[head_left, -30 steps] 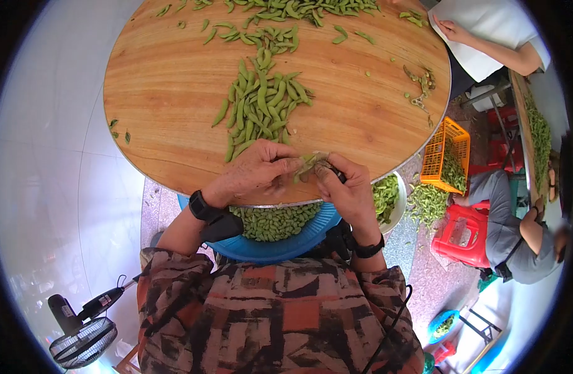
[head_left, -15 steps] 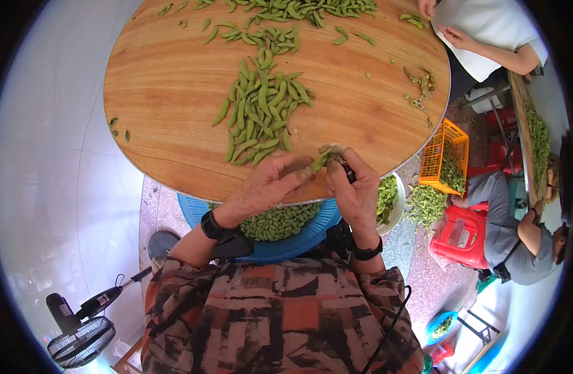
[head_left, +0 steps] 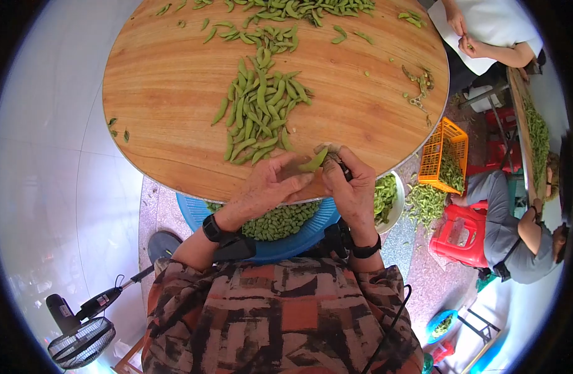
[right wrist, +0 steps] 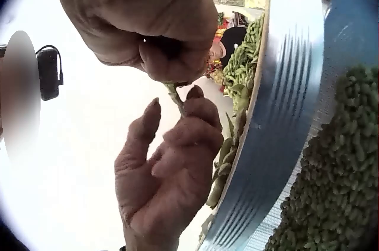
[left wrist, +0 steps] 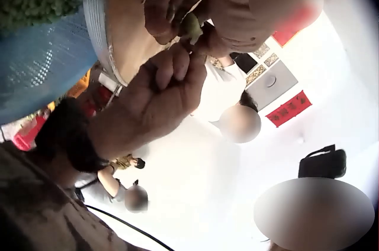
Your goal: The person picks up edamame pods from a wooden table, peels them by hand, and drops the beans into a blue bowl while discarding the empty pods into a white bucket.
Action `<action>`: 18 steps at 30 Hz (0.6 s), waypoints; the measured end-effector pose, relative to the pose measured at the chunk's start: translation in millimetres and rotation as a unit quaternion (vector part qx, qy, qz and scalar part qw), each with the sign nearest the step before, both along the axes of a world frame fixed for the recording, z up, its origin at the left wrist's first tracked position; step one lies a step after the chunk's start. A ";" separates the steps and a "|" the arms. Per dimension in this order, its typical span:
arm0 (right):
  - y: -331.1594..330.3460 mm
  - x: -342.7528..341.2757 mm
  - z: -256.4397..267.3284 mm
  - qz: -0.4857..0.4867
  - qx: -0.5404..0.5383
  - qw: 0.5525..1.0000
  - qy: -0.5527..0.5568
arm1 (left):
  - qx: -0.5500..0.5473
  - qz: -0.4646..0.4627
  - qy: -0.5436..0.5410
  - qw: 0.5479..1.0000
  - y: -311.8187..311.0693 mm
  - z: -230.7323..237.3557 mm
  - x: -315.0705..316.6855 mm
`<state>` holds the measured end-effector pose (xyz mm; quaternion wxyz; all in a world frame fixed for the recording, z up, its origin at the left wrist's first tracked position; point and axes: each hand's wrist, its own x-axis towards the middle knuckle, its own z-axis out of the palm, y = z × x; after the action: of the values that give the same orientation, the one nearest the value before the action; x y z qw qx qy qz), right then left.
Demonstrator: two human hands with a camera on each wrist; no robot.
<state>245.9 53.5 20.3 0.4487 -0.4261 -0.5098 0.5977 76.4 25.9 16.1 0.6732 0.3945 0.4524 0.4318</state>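
A green pod [head_left: 314, 161] lies between the two hands at the near edge of the round wooden table [head_left: 174, 124]. The left hand [head_left: 261, 189] has its thumb and fingers spread apart beside the pod's left end; in the right wrist view, the left hand [right wrist: 172, 174] shows a gap between thumb and fingers, and its fingertips are near the pod [right wrist: 176, 98]. The right hand [head_left: 353, 190] pinches the pod's other end, with a small dark object [head_left: 345, 169] against its fingers. In the left wrist view, the right hand [left wrist: 154, 97] has its fingers curled at the pod [left wrist: 192, 28].
A pile of pods [head_left: 261, 106] lies beyond the hands. Below the table edge is a blue basin [head_left: 292, 246] of shelled beans [head_left: 277, 224], with a white bowl [head_left: 398, 199] to its right. An orange crate [head_left: 433, 156], red stool [head_left: 458, 234] and other people are at the right.
The left hand has loosened from the pod and its thumb stands apart from the fingers. Both hands have shifted slightly right since the first frame. Another person's hands have come together at the upper right.
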 end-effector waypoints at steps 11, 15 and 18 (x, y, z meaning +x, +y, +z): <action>8.0 27.8 -4.3 0.131 -0.165 0.964 0.159 | -0.012 0.044 0.026 0.999 0.3 -12.3 -5.1; 1.8 20.8 0.1 0.104 -0.174 0.972 0.122 | -0.010 0.083 -0.034 0.996 2.5 -17.0 -3.6; -3.8 14.1 0.3 0.147 -0.168 0.969 0.106 | 0.004 0.054 0.060 0.997 1.3 -10.9 -2.4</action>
<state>260.0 49.7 20.5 0.3296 -0.3503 -0.4091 0.7755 74.0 27.3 5.3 0.6194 0.3973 0.5108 0.4445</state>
